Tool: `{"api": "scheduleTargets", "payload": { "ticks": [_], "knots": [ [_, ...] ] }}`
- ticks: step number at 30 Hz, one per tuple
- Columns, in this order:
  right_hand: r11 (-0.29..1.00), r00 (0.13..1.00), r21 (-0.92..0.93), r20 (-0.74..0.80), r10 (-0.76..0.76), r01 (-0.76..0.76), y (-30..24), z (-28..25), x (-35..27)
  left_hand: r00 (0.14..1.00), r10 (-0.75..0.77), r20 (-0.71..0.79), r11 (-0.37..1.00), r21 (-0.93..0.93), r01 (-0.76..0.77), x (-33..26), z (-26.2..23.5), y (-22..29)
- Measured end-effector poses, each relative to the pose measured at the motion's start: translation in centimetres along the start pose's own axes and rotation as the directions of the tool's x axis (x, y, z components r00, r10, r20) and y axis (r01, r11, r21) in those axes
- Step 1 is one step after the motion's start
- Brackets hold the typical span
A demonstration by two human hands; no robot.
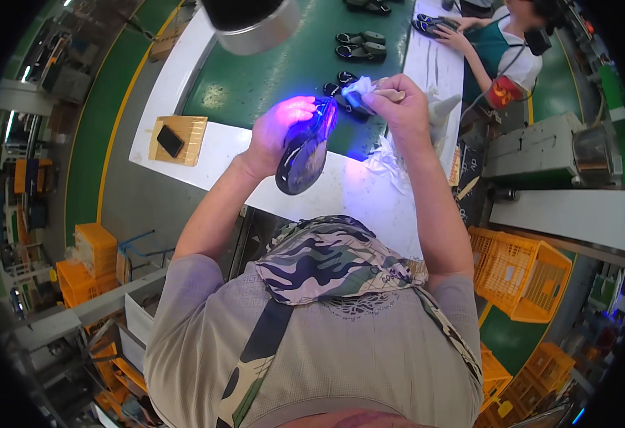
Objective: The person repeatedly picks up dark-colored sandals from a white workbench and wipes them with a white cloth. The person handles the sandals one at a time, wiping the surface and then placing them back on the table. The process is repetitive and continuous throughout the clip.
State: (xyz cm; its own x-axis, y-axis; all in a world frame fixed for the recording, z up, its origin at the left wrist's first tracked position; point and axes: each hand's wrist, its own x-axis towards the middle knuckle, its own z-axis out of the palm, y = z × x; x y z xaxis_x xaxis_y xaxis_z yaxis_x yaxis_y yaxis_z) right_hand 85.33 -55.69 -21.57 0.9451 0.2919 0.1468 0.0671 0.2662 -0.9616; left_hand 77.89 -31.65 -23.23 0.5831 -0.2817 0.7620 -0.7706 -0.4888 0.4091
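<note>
My left hand (270, 139) is closed round the toe-side straps of a dark sandal (302, 167), tilted above the white table edge, its glossy end toward me. Blue-violet light falls on the fingers and straps. To the right, apart from the sandal, my right hand (409, 114) pinches a crumpled white cloth (357, 89) between thumb and fingers. Behind the cloth, a pair of black sandals (334, 90) rests on the green belt (270, 85), partly hidden.
Crumpled white cloths (389, 160) and a white bottle (442, 108) stand near my right wrist. A phone (170, 141) lies on a wooden board (197, 135) at left. A cylindrical fixture (259, 32) hangs overhead. Across, a co-worker (494, 57) handles sandals. An orange crate (516, 274) stands at right.
</note>
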Motion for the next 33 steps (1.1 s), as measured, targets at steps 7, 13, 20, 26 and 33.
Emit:
{"api": "scheduleTargets", "payload": {
  "ticks": [7, 13, 20, 26, 33],
  "knots": [
    [0.998, 0.996, -0.016, 0.07, -0.054, 0.056, 2.0, 4.7, 0.4, 0.999, 0.047, -0.021, 0.987, 0.156, -0.043, -1.6, -3.2, 2.5],
    [0.986, 0.989, 0.164, 0.145, -0.04, 0.016, 3.0, 6.8, -0.2, 1.0, -0.009, -0.028, 0.975, 0.22, 0.015, -2.5, -4.4, 3.5],
    [0.965, 0.979, 0.24, 0.195, 0.056, -0.103, 2.7, 6.2, -2.0, 0.998, -0.063, -0.015, 0.96, 0.274, 0.064, -2.9, -2.8, 1.5],
    [0.981, 0.988, 0.163, 0.129, 0.081, -0.102, 0.0, 4.0, -3.1, 0.997, -0.082, 0.015, 0.963, 0.26, 0.075, -1.6, 0.1, 0.3],
    [0.998, 0.998, 0.069, 0.064, -0.012, 0.008, -1.6, 0.7, -3.6, 0.952, -0.248, 0.181, 0.956, 0.202, 0.211, 0.5, 3.0, 0.1]
  ]
}}
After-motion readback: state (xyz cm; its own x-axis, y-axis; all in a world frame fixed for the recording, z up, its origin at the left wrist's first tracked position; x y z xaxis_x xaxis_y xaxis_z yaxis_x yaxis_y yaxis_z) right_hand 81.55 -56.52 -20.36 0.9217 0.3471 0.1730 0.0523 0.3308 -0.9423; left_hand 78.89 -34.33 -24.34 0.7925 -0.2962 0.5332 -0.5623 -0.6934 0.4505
